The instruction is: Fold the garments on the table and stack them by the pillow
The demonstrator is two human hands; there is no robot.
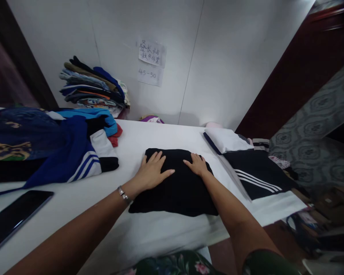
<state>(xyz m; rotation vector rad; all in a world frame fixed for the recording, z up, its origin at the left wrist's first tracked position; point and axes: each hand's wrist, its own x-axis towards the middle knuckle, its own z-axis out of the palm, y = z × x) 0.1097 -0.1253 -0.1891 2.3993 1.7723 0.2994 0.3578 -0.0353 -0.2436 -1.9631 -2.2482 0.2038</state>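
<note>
A black folded garment (174,191) lies flat on the white table (166,133) in front of me, roughly a rectangle. On its upper left part rests my left hand (151,170), palm down with the fingers spread and the thumb pointing right. Toward its upper right corner my right hand (198,165) presses down the same way, fingers apart. Neither hand grips the cloth. The exact kind of garment cannot be made out from its folded shape.
Left of me lies a loose heap of clothes (74,149), with a dark tablet-like device (20,214) nearer. Behind stands a folded clothes stack (91,86). At right, black clothing with white stripes (258,172) lies beside a white folded garment (226,140). Handwritten papers (151,53) hang on the wall.
</note>
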